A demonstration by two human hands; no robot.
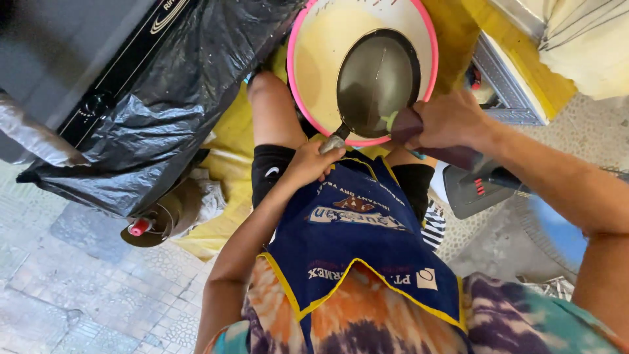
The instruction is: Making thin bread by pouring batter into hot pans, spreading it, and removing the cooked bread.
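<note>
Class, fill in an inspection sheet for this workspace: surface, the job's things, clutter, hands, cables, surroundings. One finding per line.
Surface: patterned tile floor, with a yellow sheet under the person.
Job's things: dark frying pan held over a pink-rimmed basin of pale batter.
Clutter: black plastic bag over a dark appliance; red-capped round thing below it.
Hands: left hand grips the pan handle; right hand holds a dark maroon object at the pan's edge.
Cables: nothing seen.
Surroundings: blue apron, grey plastic object, silver-framed panel.
</note>
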